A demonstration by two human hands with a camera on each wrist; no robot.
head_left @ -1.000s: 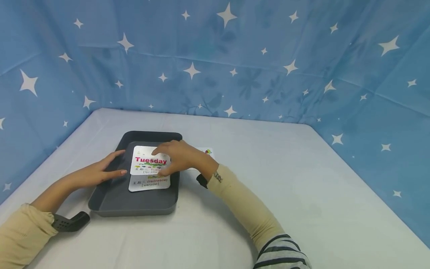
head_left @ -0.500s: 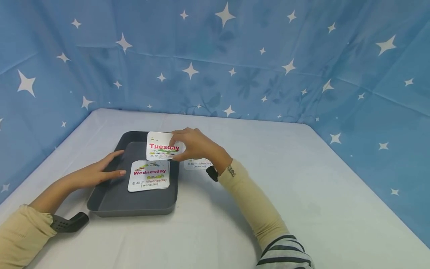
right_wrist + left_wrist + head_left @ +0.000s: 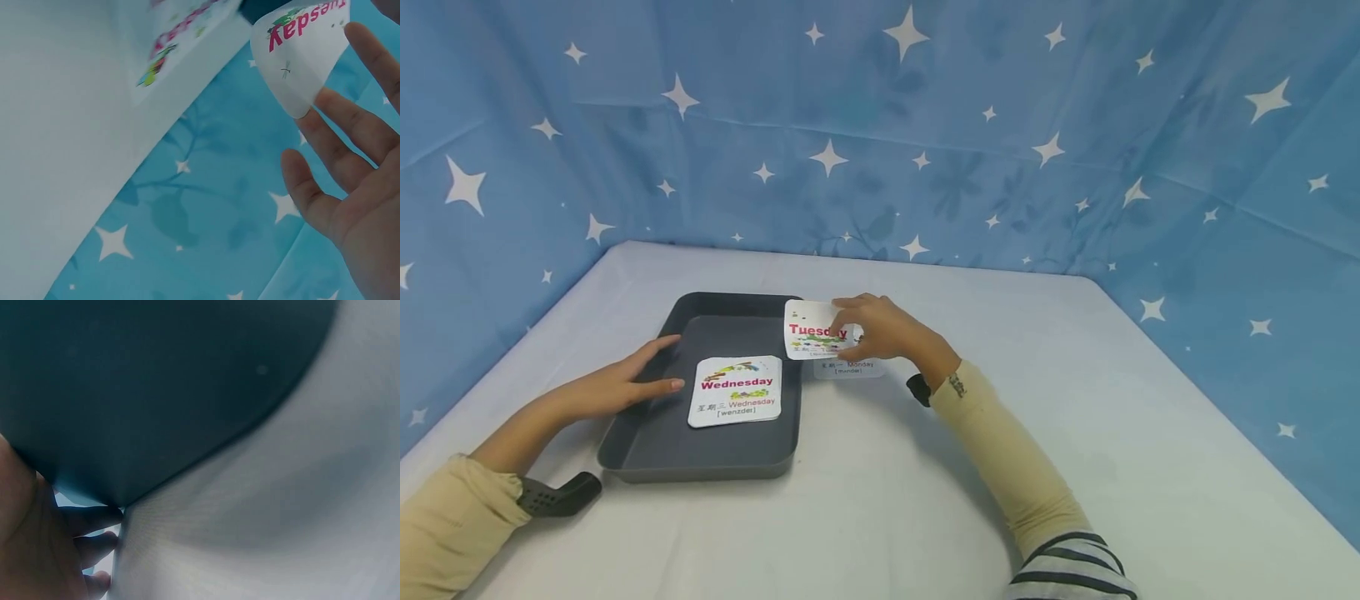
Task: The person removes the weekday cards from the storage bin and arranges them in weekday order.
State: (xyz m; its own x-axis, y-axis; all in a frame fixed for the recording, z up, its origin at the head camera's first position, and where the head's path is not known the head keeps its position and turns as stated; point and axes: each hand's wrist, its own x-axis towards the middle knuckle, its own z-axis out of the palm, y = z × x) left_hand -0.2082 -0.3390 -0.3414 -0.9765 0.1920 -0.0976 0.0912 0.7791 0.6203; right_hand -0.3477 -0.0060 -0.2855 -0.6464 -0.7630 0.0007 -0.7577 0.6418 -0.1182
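My right hand [image 3: 887,329] pinches the Tuesday card [image 3: 805,342] at its right side, fingers on top edge and thumb below. The card hangs above the tray's right rim and partly covers the Monday card [image 3: 853,369] on the table. In the right wrist view the Tuesday card [image 3: 300,62] bends slightly at the fingertips. My left hand [image 3: 617,385] holds the left side of the dark grey tray [image 3: 655,450], thumb over the rim; in the left wrist view several fingers [image 3: 97,547] show beside the tray wall [image 3: 156,394]. A Wednesday card [image 3: 735,392] lies inside the tray.
Beneath the Wednesday card, another card edge seems to show. A white cloth [image 3: 1037,417] covers the table. Blue star-patterned curtain [image 3: 880,167] hangs around the back and sides. A black wrist strap [image 3: 553,497] sits on the left wrist.
The right hand has lifted the Tuesday card off the Wednesday card and carried it right, over the tray's rim toward the Monday card. The left hand has stayed in place.
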